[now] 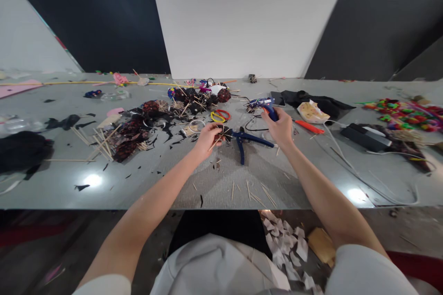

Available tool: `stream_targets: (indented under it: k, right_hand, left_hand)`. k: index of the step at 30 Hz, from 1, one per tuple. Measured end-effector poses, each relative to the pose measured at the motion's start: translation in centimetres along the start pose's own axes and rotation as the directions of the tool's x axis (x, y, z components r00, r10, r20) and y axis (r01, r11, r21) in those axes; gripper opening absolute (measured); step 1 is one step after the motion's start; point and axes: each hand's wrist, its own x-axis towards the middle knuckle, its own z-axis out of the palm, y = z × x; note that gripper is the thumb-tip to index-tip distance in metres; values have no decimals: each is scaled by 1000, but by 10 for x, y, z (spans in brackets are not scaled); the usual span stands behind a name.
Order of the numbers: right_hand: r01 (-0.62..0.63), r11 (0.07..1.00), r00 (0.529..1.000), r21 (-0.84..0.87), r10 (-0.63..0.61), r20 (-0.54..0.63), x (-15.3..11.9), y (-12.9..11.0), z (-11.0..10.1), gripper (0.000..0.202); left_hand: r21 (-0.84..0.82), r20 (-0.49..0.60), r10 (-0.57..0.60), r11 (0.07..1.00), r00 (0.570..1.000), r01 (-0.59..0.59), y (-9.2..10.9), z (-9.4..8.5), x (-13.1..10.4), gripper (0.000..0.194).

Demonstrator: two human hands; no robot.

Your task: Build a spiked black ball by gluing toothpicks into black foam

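My left hand (206, 138) is closed on a small black piece with thin wooden sticks (226, 132) fanning out from it. Blue-handled pliers (241, 147) lie on the table just right of that piece. In my right hand (283, 125), fingers wrapped round its grip, is a blue glue gun (272, 109); its front end points left, above the tabletop. A yellow ring and a red ring (221, 115) lie behind my left hand. An orange-red tool, perhaps a cutter (309, 126), lies right of my right hand.
Dark balls with sticks (187, 99) cluster at the back, and black scraps (169, 131) and sticks (104, 143) litter the left. A white cable (346, 161) runs across the right, past a black box (365, 137). Loose sticks (256, 196) lie near the table's front edge.
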Motion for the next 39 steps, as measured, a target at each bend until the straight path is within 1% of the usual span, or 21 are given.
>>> stream_targets:
  k: [4,8,15,29,35,39]
  right_hand:
    - [0,1000,1000,-1,0,12,-1,0,0,39]
    - [0,1000,1000,12,0,21,-1,0,0,39]
    - [17,999,999,35,-18,30,-2,-1,1,36]
    - [7,1000,999,12,-7,38,-4,-3,0,39]
    - [4,1000,999,8,-5,47,-4,-3,0,40]
    - [13,1000,999,-5,-13,51,-4,-3,0,39]
  left_hand:
    - [-20,0,-29,999,1000,29,4,2,-4,33]
    - [-16,-22,-25,1000,999,24,4,3,-4,36]
    - [-6,-25,-9,1000,1000,9,1,1,-1,40]
    - [3,-46,-3,1000,999,3,2,3,-3,37]
    - [21,-38,-20,1000,999,21,4,3,-3,36]
    - [16,-29,-11,1000,1000,12,2,2,-3,38]
